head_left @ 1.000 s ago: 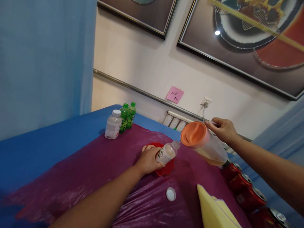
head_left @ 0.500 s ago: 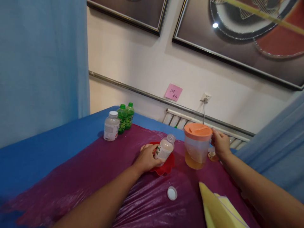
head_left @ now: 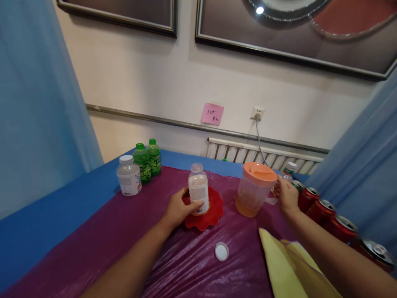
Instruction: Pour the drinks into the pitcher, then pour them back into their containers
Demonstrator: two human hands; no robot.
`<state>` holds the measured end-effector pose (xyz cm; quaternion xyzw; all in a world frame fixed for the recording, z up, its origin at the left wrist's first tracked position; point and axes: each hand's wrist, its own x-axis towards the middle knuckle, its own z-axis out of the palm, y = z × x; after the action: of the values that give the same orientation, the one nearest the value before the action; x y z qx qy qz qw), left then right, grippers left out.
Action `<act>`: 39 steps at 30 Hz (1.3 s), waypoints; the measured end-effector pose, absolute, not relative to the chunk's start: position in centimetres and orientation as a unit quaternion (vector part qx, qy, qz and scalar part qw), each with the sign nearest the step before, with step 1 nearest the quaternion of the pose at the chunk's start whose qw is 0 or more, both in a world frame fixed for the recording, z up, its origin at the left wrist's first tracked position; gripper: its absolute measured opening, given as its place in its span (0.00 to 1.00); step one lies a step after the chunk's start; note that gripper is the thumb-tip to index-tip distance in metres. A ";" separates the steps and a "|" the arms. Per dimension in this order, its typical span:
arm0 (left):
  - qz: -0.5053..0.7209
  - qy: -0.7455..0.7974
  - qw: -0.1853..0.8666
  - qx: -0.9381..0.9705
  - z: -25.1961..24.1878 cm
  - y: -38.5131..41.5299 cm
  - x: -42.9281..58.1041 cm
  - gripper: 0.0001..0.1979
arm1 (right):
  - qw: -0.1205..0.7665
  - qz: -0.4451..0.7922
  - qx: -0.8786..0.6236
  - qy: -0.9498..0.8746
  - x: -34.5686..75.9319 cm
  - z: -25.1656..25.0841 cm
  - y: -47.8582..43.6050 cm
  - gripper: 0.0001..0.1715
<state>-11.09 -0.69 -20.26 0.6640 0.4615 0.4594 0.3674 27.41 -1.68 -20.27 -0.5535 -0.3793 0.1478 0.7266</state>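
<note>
My left hand (head_left: 182, 207) is wrapped round an uncapped clear bottle (head_left: 198, 188) with a white label, nearly upright over a red scalloped plate (head_left: 214, 217). Whether the bottle's base touches the plate, I cannot tell. My right hand (head_left: 285, 194) grips the handle of a translucent pitcher (head_left: 252, 194) with an orange lid (head_left: 259, 171). Amber liquid lies low in the pitcher, which leans slightly. A white bottle cap (head_left: 221, 251) rests upturned on the purple plastic sheet in front of the plate.
At the left stand a capped bottle (head_left: 128, 177) and two green bottles (head_left: 142, 163). Several red cans (head_left: 321, 211) line the right side beside a bottle with a white cap (head_left: 290, 169). A yellow cloth (head_left: 288, 265) lies at the front right of the purple sheet (head_left: 124, 231).
The bottle in my left hand has gone from tilted to nearly upright over the plate. The pitcher now leans a little. The view has turned, bringing the cans into sight.
</note>
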 end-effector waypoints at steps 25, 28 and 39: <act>0.427 0.469 0.282 0.720 -20.1 -1.0 -10.6 0.33 | 0.027 0.105 -0.452 -0.885 11.9 -20.5 -11.0 0.16; 0.426 0.462 0.290 0.722 -20.0 -1.2 -10.5 0.33 | 0.173 0.137 -0.418 -0.881 11.8 -18.6 -9.8 0.21; 0.390 0.455 0.231 0.767 -21.1 -0.9 -11.1 0.33 | 0.762 0.314 -0.348 -0.448 11.1 -17.4 -2.1 0.23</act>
<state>-11.09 -0.91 -21.09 0.7667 0.4551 0.3896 0.2306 11.14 -2.08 -17.41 -0.3477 -0.4477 0.3135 0.7618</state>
